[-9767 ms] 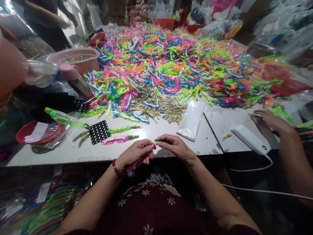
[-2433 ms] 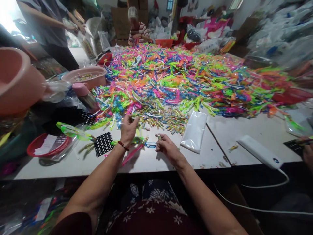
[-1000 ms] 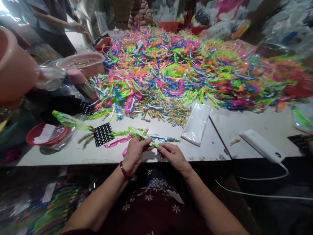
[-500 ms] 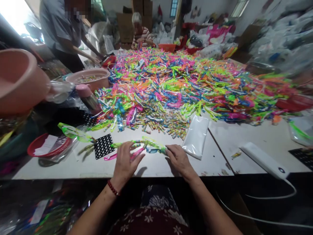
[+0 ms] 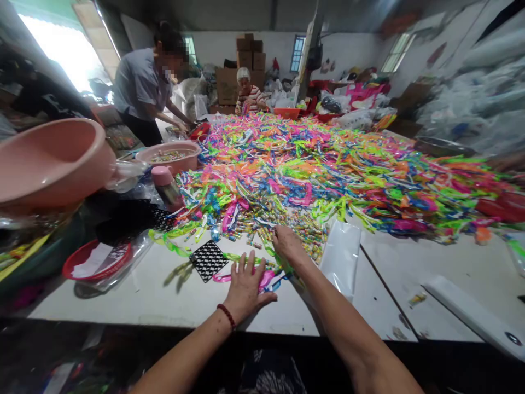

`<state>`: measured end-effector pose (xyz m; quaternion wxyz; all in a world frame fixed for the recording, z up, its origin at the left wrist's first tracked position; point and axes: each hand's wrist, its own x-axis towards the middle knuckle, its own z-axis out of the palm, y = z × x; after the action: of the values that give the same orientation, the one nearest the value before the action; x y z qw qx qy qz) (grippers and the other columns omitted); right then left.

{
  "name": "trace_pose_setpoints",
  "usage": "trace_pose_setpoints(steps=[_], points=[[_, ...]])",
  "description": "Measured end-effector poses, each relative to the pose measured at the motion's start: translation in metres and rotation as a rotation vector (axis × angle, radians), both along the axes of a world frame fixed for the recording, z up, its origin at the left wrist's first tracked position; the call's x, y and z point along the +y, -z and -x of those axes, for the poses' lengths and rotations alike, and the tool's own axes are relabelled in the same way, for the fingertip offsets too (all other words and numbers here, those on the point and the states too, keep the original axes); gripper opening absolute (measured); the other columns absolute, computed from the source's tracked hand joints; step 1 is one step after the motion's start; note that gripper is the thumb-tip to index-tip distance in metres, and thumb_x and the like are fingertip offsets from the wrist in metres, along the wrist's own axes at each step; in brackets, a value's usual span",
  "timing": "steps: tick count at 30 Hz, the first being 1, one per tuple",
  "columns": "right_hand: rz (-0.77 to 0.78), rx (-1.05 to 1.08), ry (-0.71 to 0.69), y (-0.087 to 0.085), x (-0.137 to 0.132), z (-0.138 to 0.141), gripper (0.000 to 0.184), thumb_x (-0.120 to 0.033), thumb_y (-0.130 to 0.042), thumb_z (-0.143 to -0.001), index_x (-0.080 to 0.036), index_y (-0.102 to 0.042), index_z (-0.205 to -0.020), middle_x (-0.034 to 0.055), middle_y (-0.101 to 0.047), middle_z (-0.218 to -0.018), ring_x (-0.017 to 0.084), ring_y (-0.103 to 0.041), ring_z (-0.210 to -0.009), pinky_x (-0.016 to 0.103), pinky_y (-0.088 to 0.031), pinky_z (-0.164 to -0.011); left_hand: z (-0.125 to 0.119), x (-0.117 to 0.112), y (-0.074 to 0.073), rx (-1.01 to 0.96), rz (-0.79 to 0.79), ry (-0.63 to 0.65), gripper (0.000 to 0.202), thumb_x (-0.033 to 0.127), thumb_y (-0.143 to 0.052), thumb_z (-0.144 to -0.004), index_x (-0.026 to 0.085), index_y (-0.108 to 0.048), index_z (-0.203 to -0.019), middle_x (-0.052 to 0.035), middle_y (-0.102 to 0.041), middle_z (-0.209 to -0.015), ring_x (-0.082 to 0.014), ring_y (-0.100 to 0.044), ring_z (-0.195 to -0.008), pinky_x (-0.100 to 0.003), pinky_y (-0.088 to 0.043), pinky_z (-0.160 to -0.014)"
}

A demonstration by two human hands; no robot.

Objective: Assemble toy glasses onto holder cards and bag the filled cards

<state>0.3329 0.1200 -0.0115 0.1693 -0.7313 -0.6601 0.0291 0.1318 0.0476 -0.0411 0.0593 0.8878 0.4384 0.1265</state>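
Note:
My left hand lies with fingers spread over a row of bright plastic pieces on the white table. A pink plastic piece and green ones stick out around its fingers. My right hand is at the near edge of a heap of small patterned tubes, its fingers curled down; its fingertips and anything in them are hidden. Just left of my left hand is a black card with white marks. A white plastic packet lies right of my right forearm.
A large pile of neon plastic pieces covers the table beyond. On the left are a red basket, a pink-lidded bottle and pink basins. A white device lies right. Two people work at the far side.
My right hand has moved forward from the row of plastic pieces to the small tubes. My left hand has flattened, its fingers spreading over the row. The view has tilted up.

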Motion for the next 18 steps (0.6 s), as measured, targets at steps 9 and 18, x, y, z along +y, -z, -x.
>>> trace_pose_setpoints(steps=[9,18], points=[[-0.102,0.056,0.116,0.006,-0.002,-0.031,0.036,-0.018,-0.038,-0.09,-0.012,-0.056,-0.121,0.0166,-0.058,-0.115,0.026,-0.052,-0.106,0.036,-0.041,-0.091,-0.002,0.018,-0.003,-0.187,-0.021,0.029,0.081,0.064,-0.058,-0.087,0.016,-0.036,-0.148,-0.0199,-0.032,-0.152,-0.0394,-0.022,-0.143,-0.064,-0.022,-0.114],[0.068,-0.141,-0.065,0.004,0.025,-0.032,0.037,-0.016,-0.048,-0.088,-0.02,-0.065,-0.12,0.0128,-0.06,-0.114,0.022,-0.059,-0.092,0.029,-0.038,-0.069,0.093,0.018,0.005,-0.115,-0.083,-0.351,0.05,-0.001,-0.039,-0.084,0.012,-0.054,-0.13,-0.0139,-0.052,-0.136,-0.0291,-0.043,-0.131,-0.047,-0.039,-0.111]])
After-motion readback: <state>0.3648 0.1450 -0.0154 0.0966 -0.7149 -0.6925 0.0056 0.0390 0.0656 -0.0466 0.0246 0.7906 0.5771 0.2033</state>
